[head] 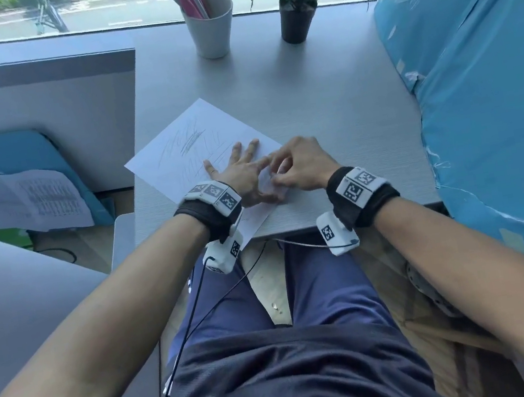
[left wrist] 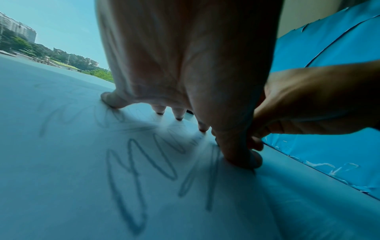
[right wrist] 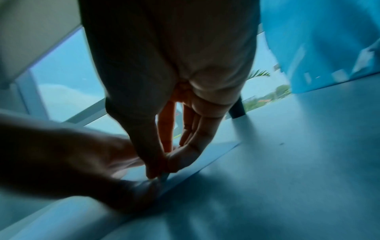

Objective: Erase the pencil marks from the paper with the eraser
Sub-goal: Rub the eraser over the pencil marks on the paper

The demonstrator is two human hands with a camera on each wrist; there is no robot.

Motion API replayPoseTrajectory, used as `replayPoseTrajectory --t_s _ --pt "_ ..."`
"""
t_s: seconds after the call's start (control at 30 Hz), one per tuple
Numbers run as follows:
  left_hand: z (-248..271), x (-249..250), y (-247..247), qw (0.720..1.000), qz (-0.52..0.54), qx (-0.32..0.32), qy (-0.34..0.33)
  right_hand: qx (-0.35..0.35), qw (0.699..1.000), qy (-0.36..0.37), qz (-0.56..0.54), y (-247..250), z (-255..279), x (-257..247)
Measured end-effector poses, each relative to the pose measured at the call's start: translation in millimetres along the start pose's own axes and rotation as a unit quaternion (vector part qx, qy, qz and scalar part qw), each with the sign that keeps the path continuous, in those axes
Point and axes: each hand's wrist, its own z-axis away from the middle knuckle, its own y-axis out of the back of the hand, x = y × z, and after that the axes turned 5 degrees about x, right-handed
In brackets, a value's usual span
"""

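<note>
Both hands on paper (head: 178,149): left (head: 243,174) flat; right (head: 300,165) pinching, eraser unseen.

The eraser stays hidden inside the right hand (head: 300,167) grip — right-wrist view blurred.

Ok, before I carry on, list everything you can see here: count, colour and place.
White sheet of paper: one, scribbled with grey pencil marks, lying skewed on the desk's near left part.
Grey rectangular desk: one, under everything.
Pale grey cup: one, far edge, holding pink and white stationery.
Green potted plant in a black pot: one, right of the cup.
Blue plastic sheeting: right side.
Printed paper: on the floor, left.
Eraser: hidden; I cannot make it out.
Left hand: flat, pressing the paper.
Right hand: fingers pinched over the paper's right edge.
</note>
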Motion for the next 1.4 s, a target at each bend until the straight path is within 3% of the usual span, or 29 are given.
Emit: replayPoseTrajectory --t_s 0.07,0.17,0.3,0.43,0.57,0.67,0.8,0.9,1.03,1.13,1.23,1.37,1.4 --pt "0 0 1 1.0 0.006 0.003 -0.003 -0.017 1.0 0.003 -0.003 1 0 -2" --pt "0 1 0 1.0 0.016 0.01 -0.004 0.05 0.998 -0.041 -0.024 6 -8 5" --pt "-2 -2 -1 1.0 0.004 0.004 -0.003 -0.031 0.999 0.01 0.013 1 -3 -5" --pt "-1 -1 -1 1.0 0.013 0.015 -0.009 0.088 0.994 -0.066 -0.01 13 -16 8" --pt "0 0 0 1.0 0.013 0.012 -0.008 0.015 0.999 -0.036 0.003 5 -12 1" --pt "-1 0 0 1.0 0.014 0.015 -0.006 0.09 0.993 -0.076 -0.023 10 -19 8" --pt "0 0 1 1.0 0.011 0.011 -0.005 0.042 0.998 -0.054 -0.009 9 -19 7" --pt "0 0 0 1.0 0.009 0.013 -0.006 0.098 0.992 -0.073 -0.022 13 -22 12" --pt "1 1 2 1.0 0.009 0.014 -0.004 0.037 0.998 -0.053 -0.017 10 -21 8" --pt "0 2 2 1.0 0.004 0.015 -0.003 0.095 0.991 -0.086 -0.037 14 -24 14" --pt "2 1 3 1.0 0.0 0.014 0.001 0.024 0.998 -0.044 -0.023 11 -21 8" --pt "2 1 4 1.0 0.001 0.017 -0.004 0.096 0.992 -0.069 -0.034 15 -24 13" --pt "2 1 4 1.0 0.0 0.017 -0.004 0.081 0.994 -0.059 -0.033 14 -24 12"
